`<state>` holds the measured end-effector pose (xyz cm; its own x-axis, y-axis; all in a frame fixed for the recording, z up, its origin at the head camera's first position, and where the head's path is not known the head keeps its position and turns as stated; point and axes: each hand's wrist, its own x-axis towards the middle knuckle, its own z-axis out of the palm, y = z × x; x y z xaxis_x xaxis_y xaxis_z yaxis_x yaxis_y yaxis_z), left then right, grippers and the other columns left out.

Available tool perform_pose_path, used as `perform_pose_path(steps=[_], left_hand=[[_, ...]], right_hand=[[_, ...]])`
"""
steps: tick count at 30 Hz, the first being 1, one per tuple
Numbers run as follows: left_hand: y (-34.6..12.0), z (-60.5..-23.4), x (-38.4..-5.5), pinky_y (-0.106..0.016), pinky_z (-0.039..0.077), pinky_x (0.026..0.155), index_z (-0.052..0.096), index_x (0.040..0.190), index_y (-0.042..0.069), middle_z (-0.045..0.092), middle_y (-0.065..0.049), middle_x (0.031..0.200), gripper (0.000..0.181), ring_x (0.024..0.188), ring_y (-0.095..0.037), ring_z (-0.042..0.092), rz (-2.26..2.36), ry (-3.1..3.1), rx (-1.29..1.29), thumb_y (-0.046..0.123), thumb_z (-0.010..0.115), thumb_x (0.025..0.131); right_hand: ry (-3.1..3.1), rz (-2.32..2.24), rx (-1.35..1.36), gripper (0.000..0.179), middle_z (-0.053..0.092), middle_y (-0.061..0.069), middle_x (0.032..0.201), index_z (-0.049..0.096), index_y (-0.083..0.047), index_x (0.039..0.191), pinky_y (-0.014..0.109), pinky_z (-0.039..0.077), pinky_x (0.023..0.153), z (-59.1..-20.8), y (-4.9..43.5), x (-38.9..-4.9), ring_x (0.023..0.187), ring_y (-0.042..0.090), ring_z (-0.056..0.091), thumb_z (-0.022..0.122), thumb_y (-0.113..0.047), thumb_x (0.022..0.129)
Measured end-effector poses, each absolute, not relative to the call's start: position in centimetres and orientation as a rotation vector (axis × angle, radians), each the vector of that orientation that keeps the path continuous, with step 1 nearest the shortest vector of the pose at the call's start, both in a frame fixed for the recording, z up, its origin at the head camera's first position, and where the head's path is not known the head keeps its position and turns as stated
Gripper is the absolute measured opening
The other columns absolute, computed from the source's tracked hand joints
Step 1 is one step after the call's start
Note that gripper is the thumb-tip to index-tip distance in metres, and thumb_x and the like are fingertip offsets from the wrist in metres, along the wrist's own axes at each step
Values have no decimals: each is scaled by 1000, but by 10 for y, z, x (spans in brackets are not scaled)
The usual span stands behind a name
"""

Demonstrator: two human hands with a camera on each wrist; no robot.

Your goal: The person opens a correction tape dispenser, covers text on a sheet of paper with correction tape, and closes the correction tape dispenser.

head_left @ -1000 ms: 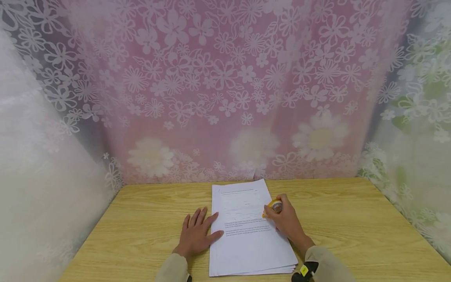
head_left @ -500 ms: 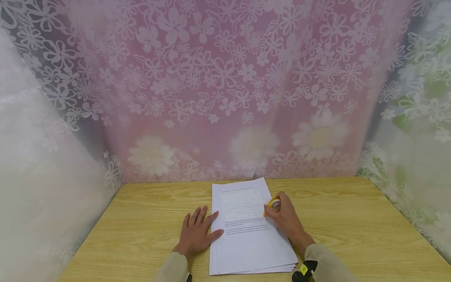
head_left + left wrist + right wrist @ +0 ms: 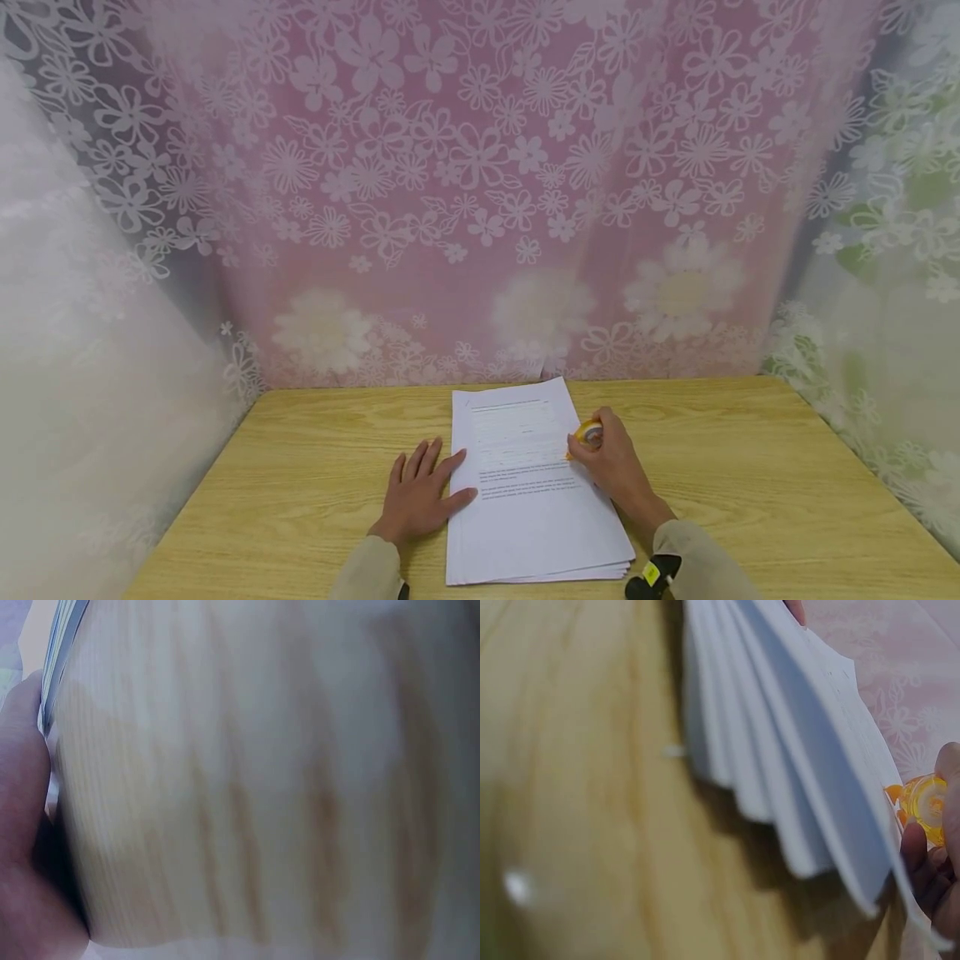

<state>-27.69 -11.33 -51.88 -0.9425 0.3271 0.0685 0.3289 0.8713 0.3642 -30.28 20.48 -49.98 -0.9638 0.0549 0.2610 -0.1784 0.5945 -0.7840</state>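
Note:
A stack of printed paper sheets lies on the table, its near right corners fanned apart. My right hand pinches an orange-and-yellow correction tape dispenser between thumb and fingers. The dispenser's tip is right at the top sheet, near the right end of a line of print. In the right wrist view the clear casing of the correction tape shows a round reel inside. Fingers spread, my left hand rests flat, with its thumb and index finger on the left edge of the sheets. Pale bands cover the upper lines of print.
The wood-grain table reaches out on both sides of the stack. Behind it hangs a pink floral curtain, with pale curtains at left and right. A dark wrist strap with a yellow tag sits on the right sleeve.
My right hand has slid the correction tape slightly to the right along the line of print. The left hand and the paper stack stay in place.

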Motion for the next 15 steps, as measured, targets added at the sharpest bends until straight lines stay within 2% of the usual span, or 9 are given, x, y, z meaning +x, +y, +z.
perform_pose_path(steps=[9,15], left_hand=[[-112,-513,-274,-57,1,109,39,147,31,20,-7,157,69,143,-30,11,-596,-3043,-526,69,40,90],[-111,-504,-271,-59,6,108,42,146,27,25,-12,155,66,141,-35,16,-597,-3035,-541,64,45,91]], right_hand=[[-2565,1296,103,39,49,14,100,45,0,109,33,46,68,-499,208,-302,84,25,50,70,-19,87],[-2546,1269,114,37,49,14,99,46,0,107,33,46,67,-499,209,-303,84,24,50,70,-18,87]])
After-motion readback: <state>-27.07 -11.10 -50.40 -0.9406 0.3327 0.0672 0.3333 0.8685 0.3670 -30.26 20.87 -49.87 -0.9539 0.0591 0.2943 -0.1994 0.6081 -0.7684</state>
